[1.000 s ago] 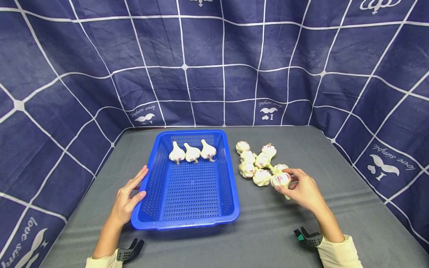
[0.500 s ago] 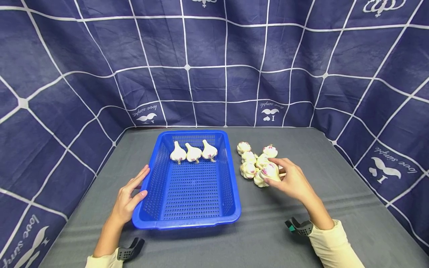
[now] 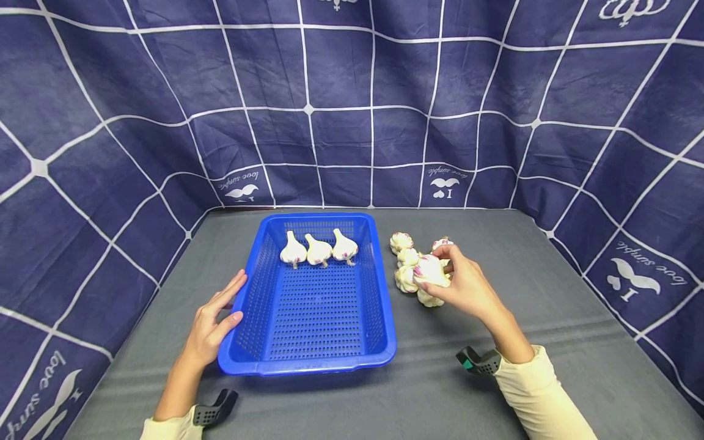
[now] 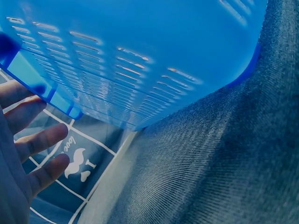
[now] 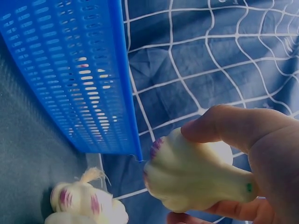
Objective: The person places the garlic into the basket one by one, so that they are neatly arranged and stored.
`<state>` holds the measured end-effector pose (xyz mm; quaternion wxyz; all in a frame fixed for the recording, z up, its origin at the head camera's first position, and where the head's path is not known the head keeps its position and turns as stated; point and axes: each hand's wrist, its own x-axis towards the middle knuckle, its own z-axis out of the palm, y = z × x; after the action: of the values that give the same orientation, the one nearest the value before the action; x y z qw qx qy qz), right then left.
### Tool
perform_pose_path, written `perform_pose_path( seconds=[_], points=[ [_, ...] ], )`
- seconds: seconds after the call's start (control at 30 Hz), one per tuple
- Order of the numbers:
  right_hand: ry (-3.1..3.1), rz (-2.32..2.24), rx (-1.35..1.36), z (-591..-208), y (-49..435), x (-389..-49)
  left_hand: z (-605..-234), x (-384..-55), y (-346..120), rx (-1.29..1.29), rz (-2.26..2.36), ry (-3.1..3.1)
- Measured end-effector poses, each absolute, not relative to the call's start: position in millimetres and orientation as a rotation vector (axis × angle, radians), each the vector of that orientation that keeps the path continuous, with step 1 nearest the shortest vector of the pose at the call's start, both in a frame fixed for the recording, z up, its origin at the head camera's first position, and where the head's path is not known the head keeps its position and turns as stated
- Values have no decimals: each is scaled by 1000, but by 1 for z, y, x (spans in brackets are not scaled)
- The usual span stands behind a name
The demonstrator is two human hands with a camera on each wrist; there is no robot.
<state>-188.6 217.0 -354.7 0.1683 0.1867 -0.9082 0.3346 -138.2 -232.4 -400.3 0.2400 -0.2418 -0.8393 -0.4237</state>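
My right hand (image 3: 464, 283) pinches a garlic bulb (image 3: 431, 271) between thumb and fingers, over a cluster of other garlic bulbs (image 3: 406, 278) on the table. In the right wrist view the held garlic bulb (image 5: 187, 172) is whitish with purple streaks, its stem pointing toward the palm. The fingers of my left hand (image 3: 206, 333) lie fairly straight against the left rim of a blue plastic basket (image 3: 308, 366). From the left wrist, the fingertips (image 4: 58, 133) show spread at the basket's outer side. Three garlic bulbs (image 3: 319, 250) lie in a row at the basket's far end, stems pointing away.
A dark grey cloth (image 3: 418, 379) covers the table. Behind it and along both sides hangs a navy curtain (image 3: 341, 140) with white grid lines. The basket's right wall (image 5: 74, 70) stands between the loose bulbs and its inside.
My right hand has lifted the garlic bulb from the cluster's right end and carried it left over the other bulbs. My left hand stays at the basket rim.
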Motion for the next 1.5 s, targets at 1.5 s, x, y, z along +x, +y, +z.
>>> perform_pose_path(
  seconds=[1.5],
  points=[
    [-2502,912,754,-338,161,-211,-398,-138,-231,-685,-1171,-2259]
  ],
)
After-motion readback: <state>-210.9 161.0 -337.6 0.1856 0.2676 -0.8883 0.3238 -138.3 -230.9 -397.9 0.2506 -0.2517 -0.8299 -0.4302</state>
